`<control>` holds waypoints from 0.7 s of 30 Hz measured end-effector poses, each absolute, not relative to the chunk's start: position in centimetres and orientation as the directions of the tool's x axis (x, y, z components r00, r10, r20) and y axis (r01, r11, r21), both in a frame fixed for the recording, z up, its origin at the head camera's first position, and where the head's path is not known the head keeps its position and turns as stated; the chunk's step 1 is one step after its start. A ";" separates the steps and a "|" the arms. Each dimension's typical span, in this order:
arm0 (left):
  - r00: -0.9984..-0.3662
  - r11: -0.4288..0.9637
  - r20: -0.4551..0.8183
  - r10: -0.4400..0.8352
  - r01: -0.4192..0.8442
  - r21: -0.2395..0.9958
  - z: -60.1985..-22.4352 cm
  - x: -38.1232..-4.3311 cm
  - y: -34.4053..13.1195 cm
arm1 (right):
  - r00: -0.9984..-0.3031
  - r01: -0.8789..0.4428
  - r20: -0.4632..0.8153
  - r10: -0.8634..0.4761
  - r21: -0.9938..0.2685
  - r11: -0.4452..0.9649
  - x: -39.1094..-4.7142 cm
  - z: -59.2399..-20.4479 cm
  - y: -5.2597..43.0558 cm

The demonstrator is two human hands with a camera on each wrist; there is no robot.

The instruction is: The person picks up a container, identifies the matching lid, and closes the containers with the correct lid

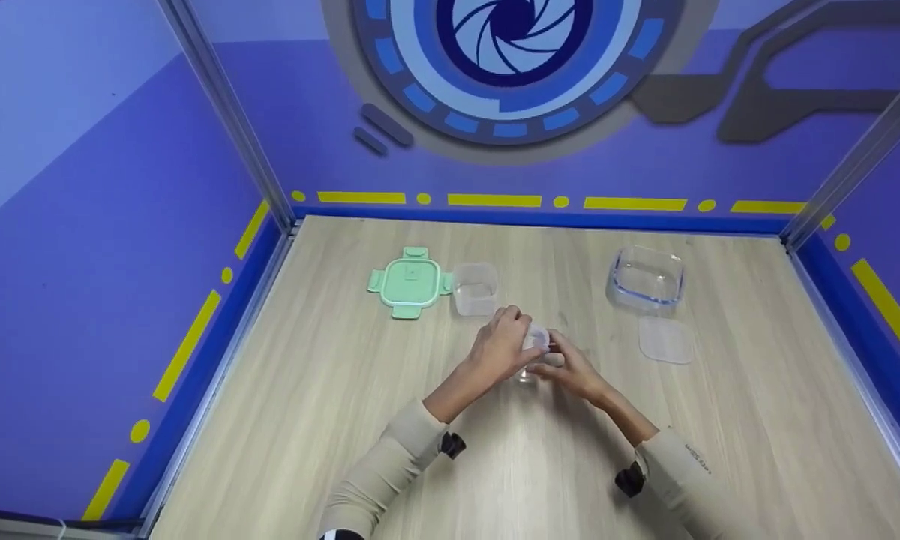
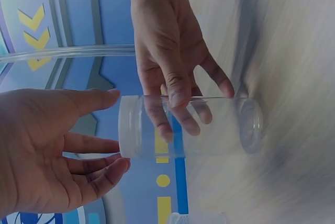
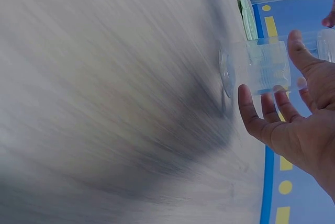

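Your left hand [image 1: 498,343] pinches the cap [image 2: 130,127], and your right hand [image 1: 576,370] is curled around the jar [image 2: 222,127]. The tub [image 1: 475,298] stands just beside the green lid [image 1: 411,283].

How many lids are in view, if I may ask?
3: a green square lid, back left; a translucent square lid, right; a whitish round lid, atop the clear cylindrical jar.
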State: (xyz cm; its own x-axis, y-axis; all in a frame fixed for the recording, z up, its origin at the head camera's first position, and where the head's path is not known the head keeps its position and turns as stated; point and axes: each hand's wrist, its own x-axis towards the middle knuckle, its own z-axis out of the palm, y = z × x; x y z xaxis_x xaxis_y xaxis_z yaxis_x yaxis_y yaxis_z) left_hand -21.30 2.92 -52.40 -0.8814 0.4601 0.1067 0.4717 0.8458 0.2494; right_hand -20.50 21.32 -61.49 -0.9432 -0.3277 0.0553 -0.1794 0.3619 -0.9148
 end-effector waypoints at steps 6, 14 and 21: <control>-0.857 0.828 0.100 0.506 0.515 0.221 -52.4 -21.6 3.0 | -0.941 -0.148 0.025 -0.338 -0.928 0.342 -20.6 -61.5 21.5; -0.748 0.714 -0.001 0.664 0.634 0.298 -51.3 -23.3 2.0 | -0.939 -0.153 0.030 -0.342 -0.928 0.339 -20.7 -61.4 21.5; -0.674 0.650 -0.068 0.736 0.675 0.350 -50.6 -24.0 1.4 | -0.939 -0.177 0.053 -0.339 -0.921 0.346 -20.6 -61.3 21.4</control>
State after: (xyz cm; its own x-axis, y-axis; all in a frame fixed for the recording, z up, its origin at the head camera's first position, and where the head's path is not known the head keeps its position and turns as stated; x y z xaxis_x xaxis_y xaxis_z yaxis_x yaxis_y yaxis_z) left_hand -23.99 1.40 -50.55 -0.6737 0.7358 -0.0679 0.6746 0.6500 0.3499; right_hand -20.58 21.43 -61.27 -0.9392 -0.3390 0.0535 -0.1775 0.3463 -0.9212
